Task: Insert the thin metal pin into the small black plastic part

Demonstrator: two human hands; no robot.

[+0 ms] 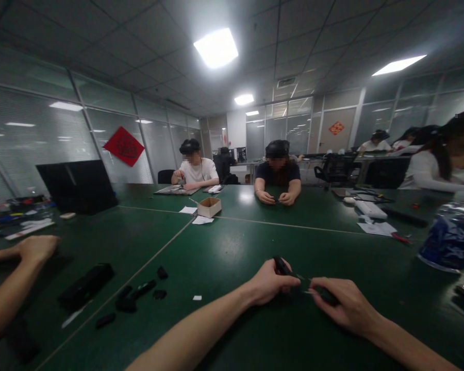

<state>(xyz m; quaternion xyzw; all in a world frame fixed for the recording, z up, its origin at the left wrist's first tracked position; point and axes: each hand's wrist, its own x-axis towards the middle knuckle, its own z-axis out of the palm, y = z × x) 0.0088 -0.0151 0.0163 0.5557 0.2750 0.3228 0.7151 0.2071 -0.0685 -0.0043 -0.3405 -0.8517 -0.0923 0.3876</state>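
Note:
My left hand (267, 284) is closed around a small black elongated part (282, 266), its thumb lying along the near side. Facing it, my right hand (346, 303) grips a dark-handled tool (328, 296) with a thin pale tip directed at the black part. Blur hides whether tip and part touch, and the tool's exact kind. Both hands are just above the green table (232, 247). Left of my forearm lie several small black pieces (127, 303) and a little white square (197, 298).
A black box (87, 284) lies to the left, near another person's arm (34, 257). Further off stand an open carton (209, 207) and a dark screen (77, 185). At right are a large blue-labelled bottle (450, 232) and a white power strip (370, 209). Two people sit opposite.

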